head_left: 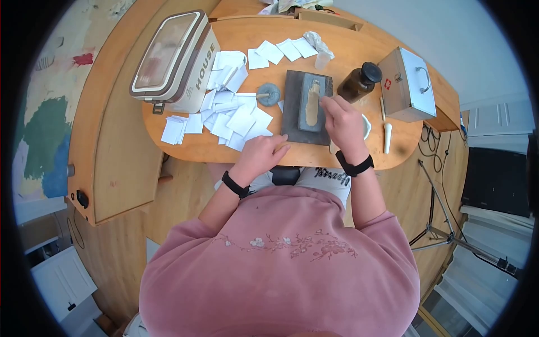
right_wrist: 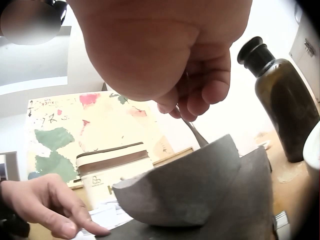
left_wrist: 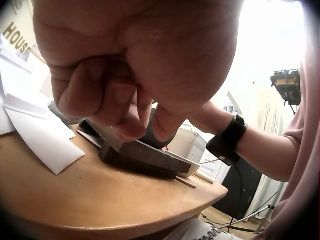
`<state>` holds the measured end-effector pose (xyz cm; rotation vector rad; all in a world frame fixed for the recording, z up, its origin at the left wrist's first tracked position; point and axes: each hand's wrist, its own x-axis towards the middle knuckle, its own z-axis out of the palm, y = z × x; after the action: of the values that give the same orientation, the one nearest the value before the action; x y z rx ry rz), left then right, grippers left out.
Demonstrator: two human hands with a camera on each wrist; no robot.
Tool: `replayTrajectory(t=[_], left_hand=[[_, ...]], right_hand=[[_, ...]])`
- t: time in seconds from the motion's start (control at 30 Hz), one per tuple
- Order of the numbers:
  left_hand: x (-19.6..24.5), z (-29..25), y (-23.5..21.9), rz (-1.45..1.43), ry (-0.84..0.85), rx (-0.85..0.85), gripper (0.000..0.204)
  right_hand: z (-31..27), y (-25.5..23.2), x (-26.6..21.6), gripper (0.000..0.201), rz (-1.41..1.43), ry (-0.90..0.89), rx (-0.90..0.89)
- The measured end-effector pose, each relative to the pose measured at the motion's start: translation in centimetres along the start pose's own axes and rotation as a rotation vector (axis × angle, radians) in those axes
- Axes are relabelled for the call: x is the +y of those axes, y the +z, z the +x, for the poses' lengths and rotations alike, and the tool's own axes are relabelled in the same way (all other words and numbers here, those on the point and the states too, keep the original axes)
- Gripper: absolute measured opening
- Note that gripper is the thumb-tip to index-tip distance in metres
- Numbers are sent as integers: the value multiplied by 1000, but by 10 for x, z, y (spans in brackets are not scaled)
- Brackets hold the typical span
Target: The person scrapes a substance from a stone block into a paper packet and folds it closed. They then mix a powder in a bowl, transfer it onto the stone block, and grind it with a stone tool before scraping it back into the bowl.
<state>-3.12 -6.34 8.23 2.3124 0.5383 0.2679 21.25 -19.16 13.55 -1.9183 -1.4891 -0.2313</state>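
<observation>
A grey oblong block (head_left: 302,119) with a tan patch (head_left: 313,106) on its top lies on a dark square slab (head_left: 292,95). My right hand (head_left: 343,124) hangs over the block's right side; in the right wrist view it pinches a thin metal tool (right_wrist: 196,133) whose lower end is hidden behind the block (right_wrist: 180,187). My left hand (head_left: 261,156) is at the slab's near left corner, and the right wrist view shows its extended index finger touching the slab's edge. The left wrist view has the left hand (left_wrist: 135,60) above the table, beside the slab (left_wrist: 142,160).
White paper pieces (head_left: 241,119) and a grey disc with a handle (head_left: 269,95) lie left of the slab. A HOUSE box (head_left: 179,67) stands farther left. Right are a dark bottle (head_left: 359,83), a white dish (head_left: 366,127), a white pestle (head_left: 387,137) and a metal case (head_left: 405,84).
</observation>
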Motion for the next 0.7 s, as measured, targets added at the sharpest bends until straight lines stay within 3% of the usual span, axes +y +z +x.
replayTrajectory(t=[0.07, 0.3, 0.37, 0.47, 0.7], left_hand=[[2, 0, -2, -2, -11, -12, 36], [-2, 0, -1, 0, -9, -17, 37], [-3, -2, 1, -8, 11, -12, 37], [0, -2, 0, 0, 4, -12, 38], [-1, -2, 0, 14, 12, -14, 38]], right_hand=[[-1, 3, -11, 20, -27, -10, 73], [-6, 15, -6, 24, -110, 32, -17], [-4, 16, -8, 27, -118, -10, 104], [-8, 19, -8, 28, -150, -6, 41], [-9, 26, -17, 29, -164, 28, 91]])
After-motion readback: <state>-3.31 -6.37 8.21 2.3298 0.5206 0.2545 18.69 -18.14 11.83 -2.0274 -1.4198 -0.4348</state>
